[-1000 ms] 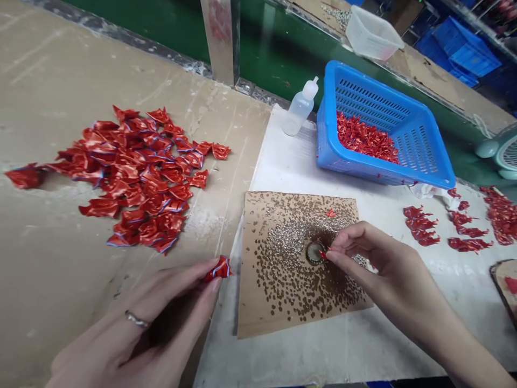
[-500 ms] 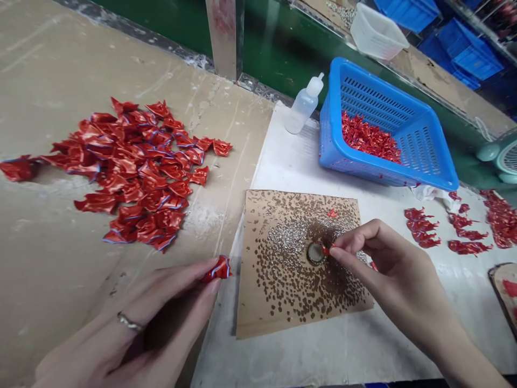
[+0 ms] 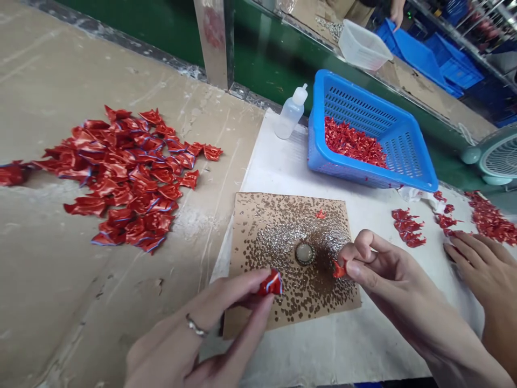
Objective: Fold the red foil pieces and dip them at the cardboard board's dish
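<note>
A tan tabletop [image 3: 52, 302] fills the left of the scene, and to its right a white sheet [image 3: 278, 167] covers the work surface. On the sheet's far side stands a blue basket [image 3: 404, 153] with slotted walls, partly filled with small red pieces [image 3: 353, 143]. A loose heap of red wrappers [image 3: 129, 172] edged in blue and white lies far left on the tan tabletop. Near the middle, a square of cardboard [image 3: 244, 207] rests on the sheet, spattered with dark wet spots. The left hand [image 3: 194, 339] is over its near left part, thumb and finger nearly closed, pinching a red wrapped piece [image 3: 271, 283] with a striped edge. The right hand [image 3: 391, 280] is at the cardboard's right side, thumb and forefinger pressed together on a small red bit [image 3: 339, 269], its other fingers curled. Farther right, another person's hand [image 3: 480, 258] lies spread beside short rows of red pieces; whether it grips anything cannot be told. A pale green fan [image 3: 496, 156] stands far right. A translucent bottle [image 3: 290, 113] with a white nozzle stands just left of the basket. A round cap [image 3: 305, 253] sits at the cardboard's centre, between both hands, and a tiny red scrap [image 3: 320, 214] lies on its far part.
</note>
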A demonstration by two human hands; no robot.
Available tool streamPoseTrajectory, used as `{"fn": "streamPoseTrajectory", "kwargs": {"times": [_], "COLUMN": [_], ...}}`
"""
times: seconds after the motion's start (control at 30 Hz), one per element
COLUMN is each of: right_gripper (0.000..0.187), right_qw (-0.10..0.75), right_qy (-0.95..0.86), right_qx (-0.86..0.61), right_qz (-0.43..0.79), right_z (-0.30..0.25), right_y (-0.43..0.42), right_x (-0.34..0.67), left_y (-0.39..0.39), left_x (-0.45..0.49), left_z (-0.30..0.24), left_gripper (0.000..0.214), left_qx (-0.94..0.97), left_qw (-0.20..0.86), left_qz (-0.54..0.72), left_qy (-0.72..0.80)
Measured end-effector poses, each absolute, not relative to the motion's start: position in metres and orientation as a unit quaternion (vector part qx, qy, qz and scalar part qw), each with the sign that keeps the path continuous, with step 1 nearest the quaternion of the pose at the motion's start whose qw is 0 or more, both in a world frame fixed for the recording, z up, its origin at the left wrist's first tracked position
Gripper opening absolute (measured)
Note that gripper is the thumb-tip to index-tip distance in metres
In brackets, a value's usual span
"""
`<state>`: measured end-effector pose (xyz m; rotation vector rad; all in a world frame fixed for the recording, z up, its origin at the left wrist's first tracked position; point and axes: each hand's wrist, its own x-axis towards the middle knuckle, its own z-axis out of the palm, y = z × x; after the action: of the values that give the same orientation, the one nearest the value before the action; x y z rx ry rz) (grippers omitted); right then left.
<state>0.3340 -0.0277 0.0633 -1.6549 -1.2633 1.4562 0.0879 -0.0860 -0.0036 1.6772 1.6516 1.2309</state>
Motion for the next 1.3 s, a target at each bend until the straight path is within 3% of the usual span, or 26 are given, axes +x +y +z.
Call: {"fn": "streamPoseTrajectory", "kwargs": {"times": [0.17, 0.5, 0.6, 0.77, 0.93, 1.3], "right_gripper": [0.026, 0.017, 0.022, 0.046, 0.051, 0.027], "right_qw": [0.335, 0.349, 0.365, 0.377, 0.384, 0.390], "right_qy": [-0.524, -0.514, -0.501, -0.494, -0.490, -0.432], "right_qx": [-0.602, -0.562, -0.576, -0.613, -0.619, -0.577], "right_qz": [0.502, 0.546, 0.533, 0.488, 0.480, 0.572], "right_z": [0.067, 0.054, 0.049, 0.047, 0.048, 0.046], "right_y": [-0.043, -0.060, -0.064, -0.063, -0.059, -0.069], "right_x": [0.319, 0.302, 0.298, 0.285, 0.281, 0.294], "left_y": [-0.084, -0.089, -0.089, -0.088, -0.089, -0.087], "left_x": [0.115, 0.129, 0.129, 0.127, 0.127, 0.137], "left_z": [0.007, 0.007, 0.006, 0.004, 0.006, 0.016], "left_gripper": [0.014, 0.026, 0.027, 0.026, 0.026, 0.034], "left_qx": [0.595, 0.556, 0.553, 0.569, 0.592, 0.585], "left_qw": [0.273, 0.329, 0.331, 0.330, 0.299, 0.296], "left_qz": [0.485, 0.495, 0.499, 0.492, 0.476, 0.511], "left_qy": [0.580, 0.581, 0.579, 0.570, 0.578, 0.556]}}
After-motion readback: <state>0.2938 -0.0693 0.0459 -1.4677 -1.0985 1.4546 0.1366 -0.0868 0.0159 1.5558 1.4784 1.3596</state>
